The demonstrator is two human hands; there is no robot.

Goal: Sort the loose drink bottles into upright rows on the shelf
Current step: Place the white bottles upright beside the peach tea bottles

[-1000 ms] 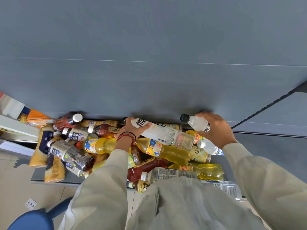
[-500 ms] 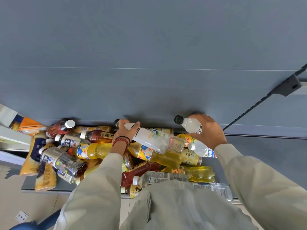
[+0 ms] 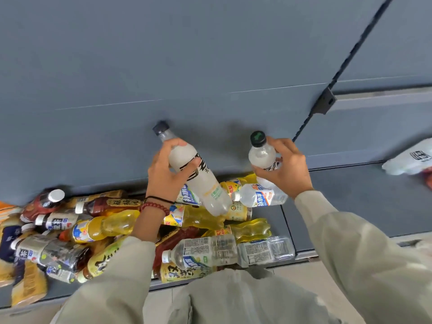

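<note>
My left hand (image 3: 167, 174) grips a cloudy white bottle with a black cap (image 3: 205, 183), lifted above the pile and tilted, cap up against the grey back panel. A second cloudy white bottle with a dark green cap (image 3: 260, 153) is held nearly upright in my right hand (image 3: 286, 170). Below both hands lies a heap of loose bottles (image 3: 131, 228) on the grey shelf (image 3: 292, 232): yellow, brown-red and clear ones, all on their sides.
Bare grey shelf surface (image 3: 350, 202) stretches to the right of the pile. A pack of white bottles (image 3: 411, 160) lies at the far right edge. A black bracket and slotted upright (image 3: 325, 104) run along the back panel. Orange packets (image 3: 25, 286) sit at the left.
Both hands have lifted their white bottles up out of the pile. The left bottle has swung from lying flat to steeply tilted, cap up. The view has shifted to the right.
</note>
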